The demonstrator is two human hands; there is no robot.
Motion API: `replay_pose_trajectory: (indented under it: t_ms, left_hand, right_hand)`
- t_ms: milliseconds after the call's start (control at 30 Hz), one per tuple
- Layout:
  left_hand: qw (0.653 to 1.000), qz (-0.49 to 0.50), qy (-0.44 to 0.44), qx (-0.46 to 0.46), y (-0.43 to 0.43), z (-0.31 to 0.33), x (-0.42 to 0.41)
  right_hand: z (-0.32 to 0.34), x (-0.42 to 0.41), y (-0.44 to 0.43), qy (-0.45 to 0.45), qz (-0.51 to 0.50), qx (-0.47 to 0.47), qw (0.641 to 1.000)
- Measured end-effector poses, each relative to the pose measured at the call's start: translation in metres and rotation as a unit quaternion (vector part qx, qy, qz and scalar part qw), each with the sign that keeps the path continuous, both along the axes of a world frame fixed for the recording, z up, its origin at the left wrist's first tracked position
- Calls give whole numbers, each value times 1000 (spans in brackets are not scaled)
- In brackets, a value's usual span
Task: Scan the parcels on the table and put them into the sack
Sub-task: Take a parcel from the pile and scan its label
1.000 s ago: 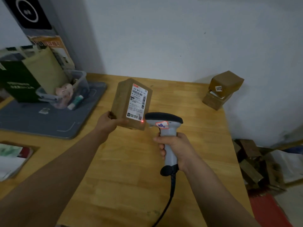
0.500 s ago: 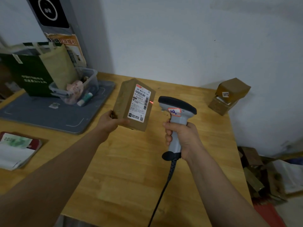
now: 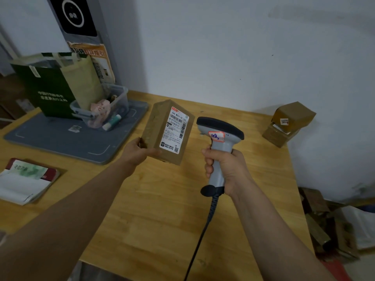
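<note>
- Head view: the left fingers (image 3: pixel 151 152) are curled round the lower near corner of a brown box (image 3: pixel 155 126), thumb across its front. They hold it up off the desk (image 3: pixel 162 209).
- The right fingers (image 3: pixel 209 165) are clenched round the grip of a grey scanner (image 3: pixel 220 133). Its dark head sits just right of the box, near but not touching.
- Likely trouble: the box is held by one corner only, with most of its bulk above the grip. A small loosening or a knock from the scanner could tip it out of the fingers.
- A missed read also looks possible. No red spot shows on the label (image 3: pixel 176 129), and the scanner head seems to sit beside the label's edge rather than square to it.
- The cord (image 3: pixel 203 230) hangs from under the right fingers toward the near desk edge. It may snag there if the scanner is swung wide.
- The box is a plain, tape-wrapped carton standing tilted. Its white label has bar codes near the top and down one side, and square codes at the bottom.
- Well beyond the right fingers, two more boxes (image 3: pixel 292 116) are stacked at the far desk corner by the wall.
- I cannot say which thing is the sack. Something pale (image 3: pixel 361 226) lies on the floor to the right, among brown shapes.
</note>
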State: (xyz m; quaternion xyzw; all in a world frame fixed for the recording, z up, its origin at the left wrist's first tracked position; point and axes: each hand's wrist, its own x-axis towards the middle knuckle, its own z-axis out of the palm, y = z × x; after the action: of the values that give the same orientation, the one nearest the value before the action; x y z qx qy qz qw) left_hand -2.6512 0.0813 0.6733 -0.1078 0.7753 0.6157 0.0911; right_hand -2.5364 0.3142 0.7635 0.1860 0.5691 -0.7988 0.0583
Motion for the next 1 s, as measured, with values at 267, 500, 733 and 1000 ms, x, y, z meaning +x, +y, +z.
replay_pose_trajectory:
  t_ms: [267, 500, 733, 1000]
  left_hand:
    - [998, 43, 11, 37, -20, 6, 13]
    - [946, 313, 78, 26, -124, 15, 84]
    - [807, 577, 105, -63, -229, 5, 209]
    - [738, 622, -128, -227, -278, -16, 313]
  right_hand:
    - [-2, -5, -12, 15, 41, 15, 999]
    - [-18, -14, -87, -14, 186, 25, 982]
    - [-43, 2, -189, -46, 338, 30, 939]
    - [-70, 31, -265, -96, 422, 45, 900]
